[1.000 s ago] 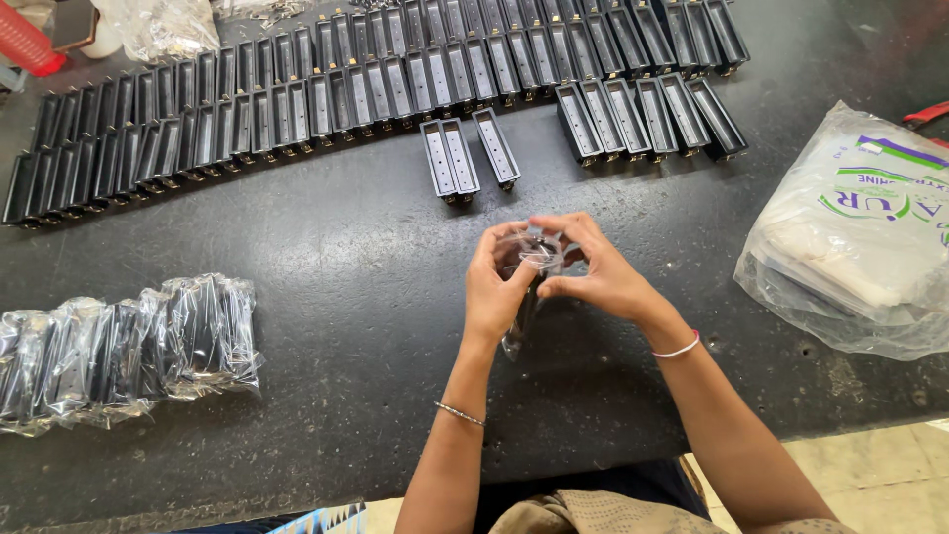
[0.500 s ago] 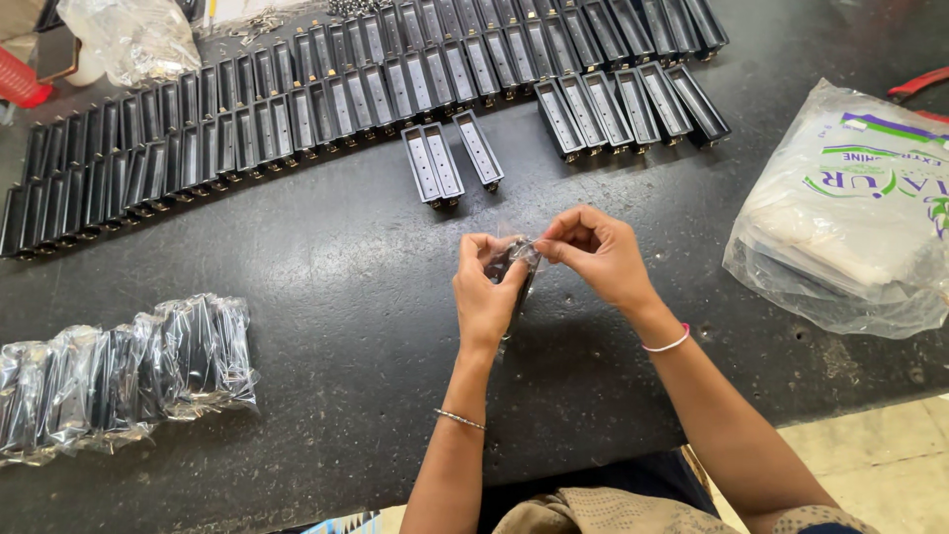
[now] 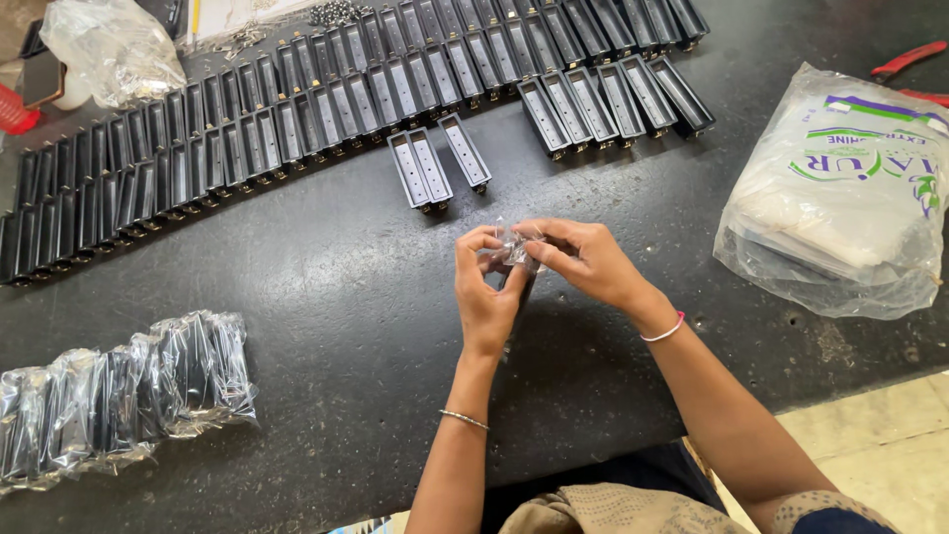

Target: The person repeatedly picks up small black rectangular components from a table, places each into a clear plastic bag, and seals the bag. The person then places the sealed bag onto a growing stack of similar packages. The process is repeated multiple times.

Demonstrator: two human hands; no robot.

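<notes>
Over the middle of a black table [image 3: 326, 297], my left hand [image 3: 484, 292] and my right hand [image 3: 583, 262] meet around a small clear plastic wrapper [image 3: 515, 247] with a dark narrow part inside it. Both hands pinch the wrapper's top between fingertips. The part hangs down between the palms and is mostly hidden. Just beyond the hands lie three loose black rectangular channel parts [image 3: 435, 163], open side up.
Long rows of the same black parts [image 3: 297, 109] line the far side. A pile of wrapped parts [image 3: 119, 396] lies front left. A large white plastic bag [image 3: 840, 198] sits right, red-handled pliers [image 3: 905, 64] beyond it. A crumpled clear bag [image 3: 114, 49] is far left.
Both hands have stayed together on the wrapper, with the fingers shifting their pinch toward its top. The view has tilted slightly, so the table contents sit a little differently.
</notes>
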